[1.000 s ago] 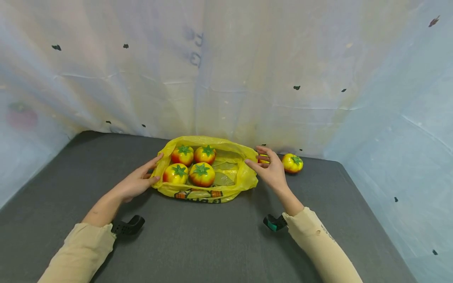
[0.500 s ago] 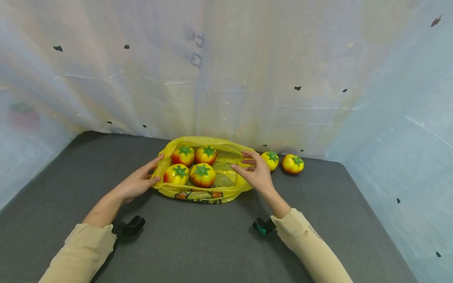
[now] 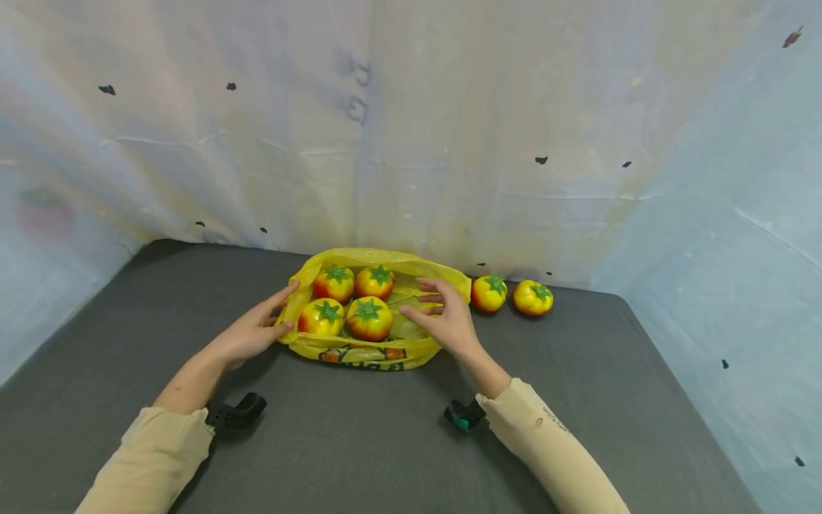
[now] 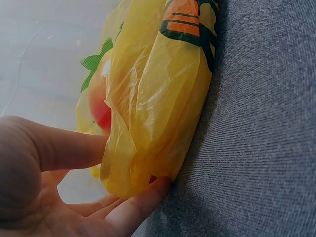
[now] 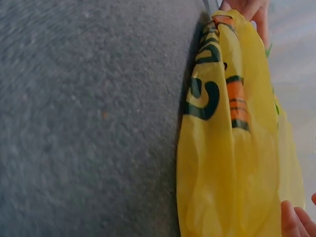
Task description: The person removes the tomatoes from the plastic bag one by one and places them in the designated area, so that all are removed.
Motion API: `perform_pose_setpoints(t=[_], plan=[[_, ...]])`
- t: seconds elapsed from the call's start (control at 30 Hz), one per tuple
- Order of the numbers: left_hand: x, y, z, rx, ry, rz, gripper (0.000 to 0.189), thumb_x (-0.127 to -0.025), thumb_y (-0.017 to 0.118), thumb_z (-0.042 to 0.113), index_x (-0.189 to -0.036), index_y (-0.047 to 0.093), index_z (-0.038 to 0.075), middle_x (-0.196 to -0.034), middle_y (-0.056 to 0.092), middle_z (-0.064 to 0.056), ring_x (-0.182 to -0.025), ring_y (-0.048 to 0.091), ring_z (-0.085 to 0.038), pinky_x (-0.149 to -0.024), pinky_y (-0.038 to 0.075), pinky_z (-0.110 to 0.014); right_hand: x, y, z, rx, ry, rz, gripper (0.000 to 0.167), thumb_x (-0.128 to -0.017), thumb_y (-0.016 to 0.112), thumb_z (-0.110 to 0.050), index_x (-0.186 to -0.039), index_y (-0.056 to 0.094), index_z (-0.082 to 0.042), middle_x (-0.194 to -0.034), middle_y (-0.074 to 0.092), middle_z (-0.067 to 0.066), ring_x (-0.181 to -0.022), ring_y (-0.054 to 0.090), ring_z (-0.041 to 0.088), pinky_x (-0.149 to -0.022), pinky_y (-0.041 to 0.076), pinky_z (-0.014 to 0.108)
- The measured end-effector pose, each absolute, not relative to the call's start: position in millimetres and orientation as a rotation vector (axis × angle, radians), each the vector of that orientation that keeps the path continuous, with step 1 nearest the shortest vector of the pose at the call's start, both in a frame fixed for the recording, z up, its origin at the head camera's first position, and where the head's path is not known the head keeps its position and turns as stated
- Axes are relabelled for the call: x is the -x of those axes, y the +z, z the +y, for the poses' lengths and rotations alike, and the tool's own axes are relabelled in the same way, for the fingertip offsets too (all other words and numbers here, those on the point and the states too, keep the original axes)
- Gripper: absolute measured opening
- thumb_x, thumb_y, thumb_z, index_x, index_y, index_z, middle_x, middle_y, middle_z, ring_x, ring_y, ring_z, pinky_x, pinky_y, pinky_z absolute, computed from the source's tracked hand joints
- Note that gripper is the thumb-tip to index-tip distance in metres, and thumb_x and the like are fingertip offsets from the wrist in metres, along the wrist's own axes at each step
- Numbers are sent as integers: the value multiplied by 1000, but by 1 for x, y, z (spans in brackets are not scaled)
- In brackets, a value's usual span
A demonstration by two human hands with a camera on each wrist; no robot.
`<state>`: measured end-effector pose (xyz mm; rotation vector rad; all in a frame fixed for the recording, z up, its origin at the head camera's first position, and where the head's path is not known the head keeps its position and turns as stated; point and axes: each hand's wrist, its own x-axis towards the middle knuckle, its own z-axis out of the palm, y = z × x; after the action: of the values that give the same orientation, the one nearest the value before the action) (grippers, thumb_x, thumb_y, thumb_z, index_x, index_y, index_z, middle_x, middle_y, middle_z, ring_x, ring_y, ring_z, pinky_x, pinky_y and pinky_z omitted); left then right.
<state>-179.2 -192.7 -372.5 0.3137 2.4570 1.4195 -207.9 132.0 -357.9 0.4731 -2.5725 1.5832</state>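
A yellow plastic bag (image 3: pixel 379 355) with dark lettering lies with its mouth open, holding several red-yellow tomatoes (image 3: pixel 369 318) with green star-shaped tops. My left hand (image 3: pixel 253 332) grips the bag's left end; in the left wrist view the thumb (image 4: pixel 74 148) is at the rim and the fingers (image 4: pixel 140 205) lie along the outer side. Over the right part of the mouth is my right hand (image 3: pixel 446 321), its fingers loosely bent toward the tomatoes and nothing held. Only its fingertips (image 5: pixel 291 222) show at the corner of the right wrist view.
Two more tomatoes, one (image 3: pixel 489 293) right beside the bag and another (image 3: pixel 532 298) farther right, sit near the back edge of the dark grey table (image 3: pixel 359 442). A pale sheet (image 3: pixel 411 143) hangs behind the table and along its sides.
My right hand has moved left from the bag's right edge to over its mouth, uncovering the nearer loose tomato. My left hand has stayed at the left end.
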Motion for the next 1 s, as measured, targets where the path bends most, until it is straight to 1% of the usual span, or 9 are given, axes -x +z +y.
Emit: perform_pose_setpoints(t=[0.13,0.23,0.3,0.4,0.5,0.6,0.77,1.0], plan=[[179,-373,-194,-311,1422,2458,73,-101,47,9,-156,0,17,-153,8,-35,-130,22,-64,-98,38,-65,209,-362,126,-503,1575,-2592,53,-83,76,-23,-131,56,-10,-128,58,9,-114,58,34,-88,52,44],[178,-372,-194,-317,1428,2464,73,-101,47,9,-156,0,17,-153,8,-34,-130,21,-64,-98,37,-65,208,-364,123,-531,1577,-2601,53,-84,76,-22,-131,56,-9,-129,57,12,-113,58,34,-88,52,44],[177,-372,-193,-319,1434,2466,72,-101,47,9,-156,1,17,-154,7,-33,-131,20,-64,-99,36,-66,208,-365,121,-561,1574,-2621,56,-84,76,-22,-133,54,-9,-130,56,16,-113,58,35,-88,52,45],[177,-372,-192,-322,1441,2466,72,-101,47,9,-156,2,17,-154,6,-33,-132,19,-63,-100,35,-65,207,-368,118,-602,1567,-2695,63,-83,76,-25,-138,50,-11,-136,52,18,-117,56,34,-91,51,45],[177,-372,-192,-318,1441,2462,72,-101,47,9,-156,2,18,-155,5,-32,-133,19,-61,-101,35,-65,208,-370,115,-648,1553,-2782,70,-82,77,-28,-143,45,-14,-143,47,14,-123,54,31,-94,50,44],[178,-372,-192,-312,1447,2458,72,-101,47,9,-156,2,18,-155,5,-32,-133,19,-61,-101,35,-64,209,-371,112,-719,1553,-2808,71,-83,76,-27,-144,43,-14,-146,44,10,-126,52,30,-97,49,43],[177,-373,-192,-319,1462,2444,72,-101,46,8,-156,1,18,-156,4,-31,-134,21,-59,-102,34,-64,211,-374,108,-780,1552,-2808,68,-84,75,-27,-143,45,-12,-144,47,8,-124,53,31,-97,49,43],[178,-374,-192,-327,1468,2449,72,-101,47,9,-156,2,18,-157,2,-28,-135,19,-59,-102,34,-64,211,-375,103,-764,1533,-2822,66,-84,76,-27,-142,47,-14,-142,50,6,-123,54,29,-97,48,43]])
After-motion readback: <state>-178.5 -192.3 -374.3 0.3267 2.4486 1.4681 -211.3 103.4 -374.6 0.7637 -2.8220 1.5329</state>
